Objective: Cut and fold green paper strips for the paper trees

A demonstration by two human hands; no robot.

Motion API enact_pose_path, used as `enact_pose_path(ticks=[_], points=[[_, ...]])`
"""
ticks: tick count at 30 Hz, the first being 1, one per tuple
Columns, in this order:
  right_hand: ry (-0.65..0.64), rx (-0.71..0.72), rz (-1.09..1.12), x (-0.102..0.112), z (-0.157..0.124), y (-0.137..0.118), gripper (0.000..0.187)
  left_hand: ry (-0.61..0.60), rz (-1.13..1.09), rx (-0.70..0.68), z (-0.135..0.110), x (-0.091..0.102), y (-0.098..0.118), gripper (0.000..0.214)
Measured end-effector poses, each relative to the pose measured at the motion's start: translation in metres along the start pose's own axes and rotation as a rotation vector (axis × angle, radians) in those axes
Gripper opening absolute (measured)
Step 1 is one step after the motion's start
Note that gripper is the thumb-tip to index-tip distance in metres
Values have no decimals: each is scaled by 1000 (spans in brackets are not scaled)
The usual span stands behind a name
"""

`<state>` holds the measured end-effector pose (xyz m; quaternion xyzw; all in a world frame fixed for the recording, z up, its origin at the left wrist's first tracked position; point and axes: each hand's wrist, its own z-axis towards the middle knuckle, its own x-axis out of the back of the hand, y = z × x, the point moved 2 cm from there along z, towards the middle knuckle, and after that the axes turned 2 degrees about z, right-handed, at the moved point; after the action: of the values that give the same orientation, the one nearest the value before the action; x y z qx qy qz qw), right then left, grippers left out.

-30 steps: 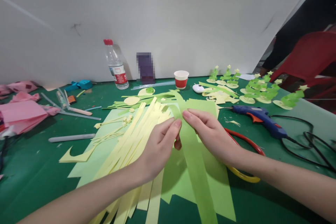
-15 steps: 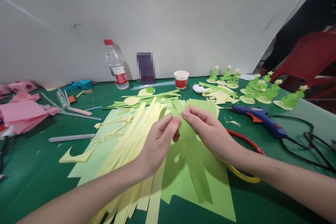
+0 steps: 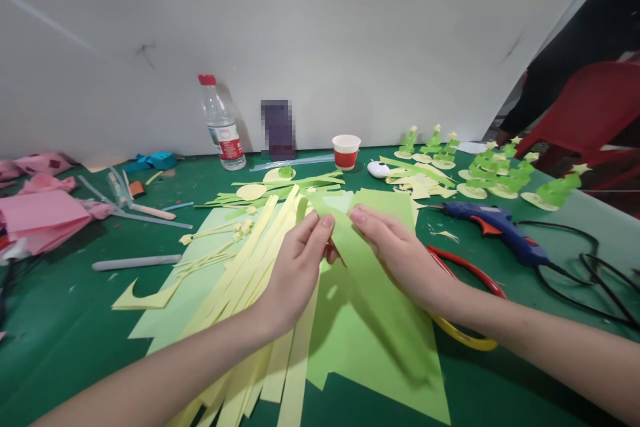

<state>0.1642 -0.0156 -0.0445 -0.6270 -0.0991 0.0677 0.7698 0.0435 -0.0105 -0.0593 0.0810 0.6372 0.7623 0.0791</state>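
Note:
My left hand (image 3: 295, 273) and my right hand (image 3: 397, 257) meet at the middle of the green table, both pinching a green paper strip (image 3: 357, 260) held a little above the surface. The strip runs from between my fingertips toward me and to the right. Under it lies a light green paper sheet (image 3: 373, 353). Left of it spreads a fan of pale yellow paper strips (image 3: 250, 260), partly under my left wrist.
A blue glue gun (image 3: 493, 223) with black cable lies right, red and yellow scissors (image 3: 465, 337) under my right forearm. Small green paper trees (image 3: 495, 170) stand at back right. A water bottle (image 3: 220, 123), paper cup (image 3: 345, 150) and pink paper (image 3: 43, 210) lie around.
The long green strip that hung down toward me has been drawn up and shortened between my fingers. Both hands stayed at the same place, the left fingers shifting slightly left.

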Motion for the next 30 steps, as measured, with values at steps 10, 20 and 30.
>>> enact_pose_path(ticks=[10, 20, 30], points=[[-10, 15, -25, 3, 2, 3, 28, -74, 56, 7, -6, -6, 1, 29], [59, 84, 44, -3, -3, -2, 27, 8, 29, -52, -3, -1, 0, 31], [40, 92, -78, 3, -1, -5, 29, -76, 32, -62, -6, -5, 2, 27]])
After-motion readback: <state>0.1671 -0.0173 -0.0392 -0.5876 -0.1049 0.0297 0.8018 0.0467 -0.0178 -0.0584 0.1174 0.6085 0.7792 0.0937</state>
